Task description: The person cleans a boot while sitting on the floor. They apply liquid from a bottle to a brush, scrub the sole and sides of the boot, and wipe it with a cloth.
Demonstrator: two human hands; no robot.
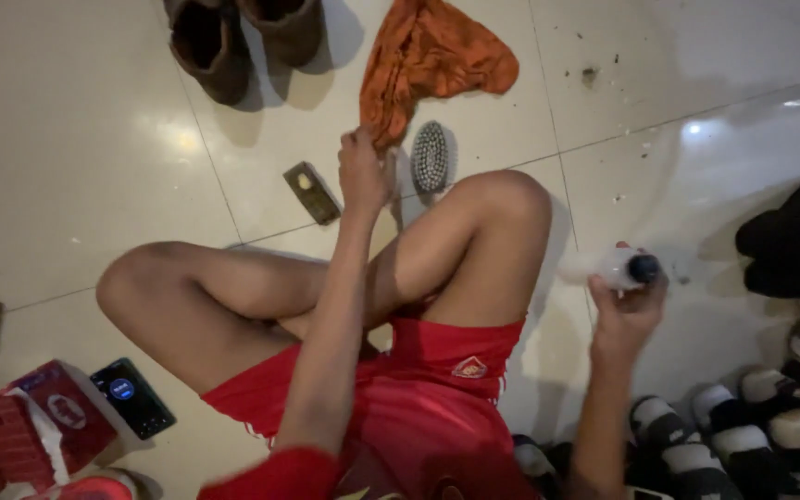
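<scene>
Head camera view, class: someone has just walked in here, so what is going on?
A person in red shorts sits on a tiled floor. The left hand grips the end of an orange cloth lying on the floor, beside a brush. The right hand holds up a small white bottle with a dark cap. Brown boots stand ahead, and a phone lies at the left.

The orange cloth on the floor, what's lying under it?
The orange cloth lies bunched on the pale tiled floor, its lower end gripped by the left hand. A bristle brush lies just beside that end, uncovered. Anything beneath the folds is hidden.
</scene>
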